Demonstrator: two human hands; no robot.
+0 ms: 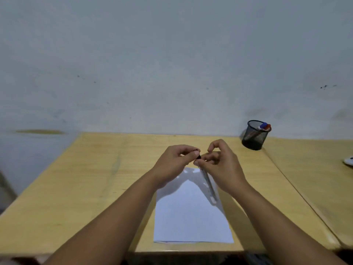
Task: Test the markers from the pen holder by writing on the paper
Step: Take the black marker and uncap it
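A pale grey wall (172, 64) fills the upper half of the view behind a light yellow wooden table (95, 178). A white rectangular sheet of paper (191, 217) lies flat on the table near its front edge, its far end shaded by the hands. The left hand (173, 163) and right hand (221, 165) meet just above that far end. At the table's back right stands a black round wire-mesh pen holder (255, 135) with blue- and red-capped markers (264, 126) leaning inside. The right hand grips a slim silver-grey marker (209, 183), its barrel slanting down over the paper, while the left thumb and fingers pinch its small black cap (198, 156).
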